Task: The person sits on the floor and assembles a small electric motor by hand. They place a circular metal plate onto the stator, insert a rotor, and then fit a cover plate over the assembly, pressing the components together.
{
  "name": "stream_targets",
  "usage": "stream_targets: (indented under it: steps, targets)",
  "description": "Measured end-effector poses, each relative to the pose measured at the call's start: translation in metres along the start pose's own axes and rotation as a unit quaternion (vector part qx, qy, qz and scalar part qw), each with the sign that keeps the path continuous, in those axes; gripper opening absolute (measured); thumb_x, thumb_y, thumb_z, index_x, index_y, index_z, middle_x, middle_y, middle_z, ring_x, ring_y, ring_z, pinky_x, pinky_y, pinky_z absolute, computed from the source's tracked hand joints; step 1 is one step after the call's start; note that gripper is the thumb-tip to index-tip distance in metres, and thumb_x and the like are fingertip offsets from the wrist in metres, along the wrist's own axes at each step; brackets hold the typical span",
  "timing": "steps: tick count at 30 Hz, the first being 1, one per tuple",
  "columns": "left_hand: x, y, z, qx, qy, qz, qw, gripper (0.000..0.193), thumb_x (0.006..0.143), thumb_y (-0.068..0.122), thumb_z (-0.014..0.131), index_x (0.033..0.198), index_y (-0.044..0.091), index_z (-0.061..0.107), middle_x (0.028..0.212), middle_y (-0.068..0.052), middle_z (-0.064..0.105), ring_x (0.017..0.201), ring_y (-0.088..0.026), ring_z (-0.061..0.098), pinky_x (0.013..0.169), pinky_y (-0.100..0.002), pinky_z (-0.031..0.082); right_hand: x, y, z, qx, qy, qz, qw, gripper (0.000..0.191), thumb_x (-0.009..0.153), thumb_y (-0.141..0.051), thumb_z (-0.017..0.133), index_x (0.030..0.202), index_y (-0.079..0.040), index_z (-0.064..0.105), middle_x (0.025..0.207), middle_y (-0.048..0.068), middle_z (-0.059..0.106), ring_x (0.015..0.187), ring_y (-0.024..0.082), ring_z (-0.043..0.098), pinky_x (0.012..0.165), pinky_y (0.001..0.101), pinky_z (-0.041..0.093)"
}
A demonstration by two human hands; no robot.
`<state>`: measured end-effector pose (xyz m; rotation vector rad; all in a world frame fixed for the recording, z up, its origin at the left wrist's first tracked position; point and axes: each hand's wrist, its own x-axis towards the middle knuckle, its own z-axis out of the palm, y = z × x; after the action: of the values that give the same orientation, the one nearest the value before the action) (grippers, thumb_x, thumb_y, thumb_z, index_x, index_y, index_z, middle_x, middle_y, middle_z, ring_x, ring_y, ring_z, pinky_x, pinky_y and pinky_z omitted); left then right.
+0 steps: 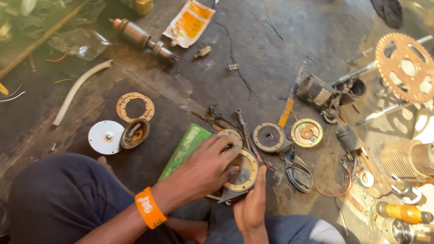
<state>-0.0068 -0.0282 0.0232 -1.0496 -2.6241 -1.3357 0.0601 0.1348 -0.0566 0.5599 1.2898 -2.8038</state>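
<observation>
My left hand (204,168), with an orange band on its wrist, lies on top of a round brass-coloured ring part (244,171) with its fingers curled over the rim. From below and to the right, my right hand (252,202) grips the same part, thumb up along its edge. The part rests low in front of my crossed legs on the dirty floor. A green flat box (186,147) lies just left of my left hand. Beyond the part lie a dark round disc (268,136) and a green-and-yellow disc (306,133).
A white disc (105,136), a small round cup part (135,133) and a tan gasket ring (135,107) lie to the left. A motor armature (141,38) sits further back. A rusty sprocket (406,67), finned cylinder (429,159) and yellow-handled tool (404,212) are at right.
</observation>
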Motion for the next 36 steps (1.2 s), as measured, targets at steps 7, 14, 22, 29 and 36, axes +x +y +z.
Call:
stream_targets:
  steps: [7,14,22,29,36]
  targets:
    - [-0.001,-0.003,-0.002,-0.023,0.012,-0.007,1.0,0.044,0.091,0.021,0.07,0.127,-0.002,0.061,0.129,-0.02,0.058,0.122,-0.041,0.055,0.102,-0.047,0.046,-0.004,0.002,-0.001,0.018,-0.013,0.004,1.0,0.058,0.108,-0.049,0.031,0.141,-0.006,0.05,0.131,0.01,0.063,0.116,0.021,0.064,0.097,0.0396,0.053]
    - [0.002,-0.007,-0.006,-0.185,-0.017,-0.162,0.969,0.037,0.089,0.026,0.069,0.115,0.0,0.071,0.109,-0.014,0.07,0.098,-0.027,0.071,0.084,-0.037,0.056,-0.008,0.001,0.0,0.005,-0.006,0.016,1.0,0.054,0.108,-0.044,0.033,0.134,-0.002,0.055,0.122,0.011,0.068,0.105,0.019,0.07,0.088,0.0358,0.059]
    - [0.002,-0.019,-0.009,-0.19,-0.023,-0.157,0.969,0.032,0.091,0.025,0.07,0.109,-0.001,0.074,0.106,-0.013,0.073,0.097,-0.023,0.071,0.082,-0.035,0.056,-0.009,0.002,0.001,-0.026,-0.037,-0.007,0.999,0.05,0.11,-0.037,0.037,0.134,0.002,0.055,0.124,0.013,0.067,0.109,0.019,0.068,0.094,0.0353,0.057]
    - [0.006,-0.016,-0.011,-0.202,-0.013,-0.198,0.959,0.032,0.087,0.024,0.073,0.108,0.0,0.075,0.104,-0.01,0.075,0.085,-0.019,0.073,0.075,-0.032,0.057,-0.008,0.0,-0.003,-0.013,-0.029,0.001,0.999,0.061,0.107,-0.047,0.032,0.133,0.004,0.054,0.122,0.017,0.068,0.107,0.022,0.071,0.09,0.0385,0.06]
    - [0.009,-0.019,-0.011,-0.283,-0.042,-0.179,0.941,0.03,0.091,0.026,0.073,0.106,0.001,0.078,0.091,-0.005,0.076,0.078,-0.01,0.071,0.07,-0.029,0.058,-0.017,-0.022,0.004,0.085,-0.138,0.079,0.984,0.074,0.104,-0.064,0.027,0.138,-0.003,0.051,0.116,0.022,0.067,0.085,0.036,0.072,0.056,0.0396,0.056]
